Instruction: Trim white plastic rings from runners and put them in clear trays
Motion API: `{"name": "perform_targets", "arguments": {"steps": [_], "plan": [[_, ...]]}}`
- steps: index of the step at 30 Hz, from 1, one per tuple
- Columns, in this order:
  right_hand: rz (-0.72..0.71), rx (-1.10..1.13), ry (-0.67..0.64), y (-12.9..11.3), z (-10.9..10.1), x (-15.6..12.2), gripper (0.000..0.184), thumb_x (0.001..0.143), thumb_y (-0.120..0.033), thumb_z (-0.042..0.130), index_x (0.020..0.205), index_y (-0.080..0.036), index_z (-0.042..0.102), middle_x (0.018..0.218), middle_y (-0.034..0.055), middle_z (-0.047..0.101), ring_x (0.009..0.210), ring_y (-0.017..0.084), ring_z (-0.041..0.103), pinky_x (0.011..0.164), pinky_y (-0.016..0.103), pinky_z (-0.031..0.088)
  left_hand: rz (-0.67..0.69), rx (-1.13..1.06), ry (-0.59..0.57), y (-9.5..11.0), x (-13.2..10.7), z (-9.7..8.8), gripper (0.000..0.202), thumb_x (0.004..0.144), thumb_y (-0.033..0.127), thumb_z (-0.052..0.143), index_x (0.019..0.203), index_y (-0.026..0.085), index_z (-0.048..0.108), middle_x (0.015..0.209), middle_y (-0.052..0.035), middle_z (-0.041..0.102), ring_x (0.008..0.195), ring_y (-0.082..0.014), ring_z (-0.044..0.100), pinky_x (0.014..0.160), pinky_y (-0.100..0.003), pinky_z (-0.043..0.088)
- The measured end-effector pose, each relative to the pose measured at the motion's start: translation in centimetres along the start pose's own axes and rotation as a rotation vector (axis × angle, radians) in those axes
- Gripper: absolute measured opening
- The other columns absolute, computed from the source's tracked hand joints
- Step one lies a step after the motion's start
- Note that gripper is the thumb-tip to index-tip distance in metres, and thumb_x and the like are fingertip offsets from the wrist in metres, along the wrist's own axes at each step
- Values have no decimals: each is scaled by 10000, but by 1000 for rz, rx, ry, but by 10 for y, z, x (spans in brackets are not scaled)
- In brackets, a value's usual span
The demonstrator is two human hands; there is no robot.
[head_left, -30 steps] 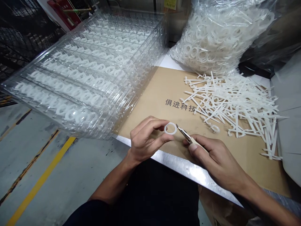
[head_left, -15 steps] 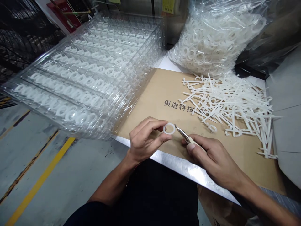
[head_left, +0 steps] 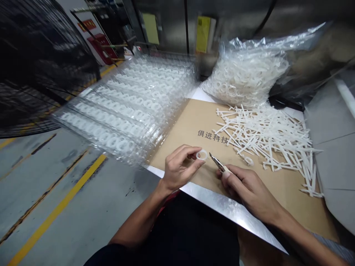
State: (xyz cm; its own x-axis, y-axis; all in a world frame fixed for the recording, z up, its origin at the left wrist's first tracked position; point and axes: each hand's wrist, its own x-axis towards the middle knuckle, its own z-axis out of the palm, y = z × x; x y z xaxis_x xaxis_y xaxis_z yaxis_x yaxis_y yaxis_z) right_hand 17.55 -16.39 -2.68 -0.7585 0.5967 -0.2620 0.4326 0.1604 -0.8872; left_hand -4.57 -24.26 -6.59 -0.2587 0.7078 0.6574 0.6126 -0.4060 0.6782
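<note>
The white plastic ring [head_left: 202, 154] is held in the air just above the cardboard, near the front edge of the worktop [head_left: 222, 208]. The largest thing in view is a stack of clear trays [head_left: 163, 138], its long rows of slots packed with white rings. It seems to jut past the worktop over the floor, so a knock could tip it. Beyond it, a clear bag [head_left: 249, 46] stuffed with more rings slumps against the far end of a sheet of cardboard [head_left: 188, 125]. On that sheet, a loose heap of white plastic strips [head_left: 269, 142] could easily hide a dropped ring. The left hand [head_left: 180, 168] pinches the ring lightly at its fingertips, while the right hand [head_left: 244, 186] closes around small snips [head_left: 219, 164], whose tips sit just beside the ring. A slip here could nick the left hand or gouge the ring, especially if the ring turns in that light pinch.
</note>
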Motion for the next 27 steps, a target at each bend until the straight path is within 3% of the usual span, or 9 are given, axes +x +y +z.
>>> {"name": "perform_targets", "arguments": {"steps": [4, 8, 13, 16, 18, 21, 24, 27], "plan": [[0, 46, -17, 2, 1, 3, 519, 1090, -588, 385, 771, -204, 526, 680, -23, 479, 598, 145, 462, 537, 273, 381, -157, -76, -3, 3, 1, -3, 196, 903, 202, 756, 1098, 180, 742, 883, -55, 739, 761, -144, 693, 710, -265, 585], [2, 61, -44, 0, 1, 5, 548, 1071, -637, 393, 768, -202, 531, 675, -23, 483, 597, 149, 471, 531, 272, 378, -253, -210, -58, 26, 6, -25, 183, 913, 208, 743, 1095, 195, 760, 893, -83, 749, 792, -171, 708, 740, -298, 612], [27, 192, -44, 3, 3, 7, 549, 1038, -675, 445, 812, -188, 560, 681, -20, 491, 603, 147, 456, 542, 273, 363, -253, -307, -154, 66, 34, -87, 201, 904, 186, 767, 1104, 199, 778, 863, -88, 752, 744, -159, 714, 625, -235, 604], [49, 270, -36, 7, 3, 10, 575, 1012, -712, 464, 864, -174, 603, 690, -13, 510, 598, 149, 458, 548, 281, 351, -240, -247, -139, 66, 76, -129, 206, 880, 177, 804, 1084, 201, 795, 878, -94, 762, 737, -163, 729, 610, -239, 618], [52, 303, -38, 8, 3, 11, 587, 996, -728, 477, 837, -176, 599, 699, -6, 525, 596, 148, 469, 549, 282, 347, -226, -215, -80, 49, 116, -152, 228, 844, 206, 848, 1065, 191, 797, 882, -94, 759, 718, -161, 716, 607, -258, 614], [50, 344, -58, 7, 1, 12, 605, 982, -740, 494, 749, -185, 552, 698, -1, 529, 585, 137, 477, 544, 273, 339, -235, -216, 49, 2, 187, -176, 298, 779, 281, 899, 1017, 146, 780, 844, -83, 726, 674, -137, 661, 573, -248, 543], [59, 360, -80, 6, -1, 12, 617, 970, -752, 504, 722, -188, 533, 709, 9, 538, 586, 137, 486, 539, 271, 324, -314, -60, 114, -59, 253, -187, 282, 834, 283, 808, 1047, 112, 734, 878, -82, 710, 685, -112, 633, 600, -232, 479], [71, 358, -100, 9, 1, 12, 632, 965, -777, 478, 757, -186, 563, 702, 2, 517, 583, 140, 475, 547, 278, 321, -403, 175, 120, -116, 298, -190, 217, 872, 222, 713, 1046, 93, 698, 807, -52, 684, 663, -105, 595, 618, -233, 441]]}}
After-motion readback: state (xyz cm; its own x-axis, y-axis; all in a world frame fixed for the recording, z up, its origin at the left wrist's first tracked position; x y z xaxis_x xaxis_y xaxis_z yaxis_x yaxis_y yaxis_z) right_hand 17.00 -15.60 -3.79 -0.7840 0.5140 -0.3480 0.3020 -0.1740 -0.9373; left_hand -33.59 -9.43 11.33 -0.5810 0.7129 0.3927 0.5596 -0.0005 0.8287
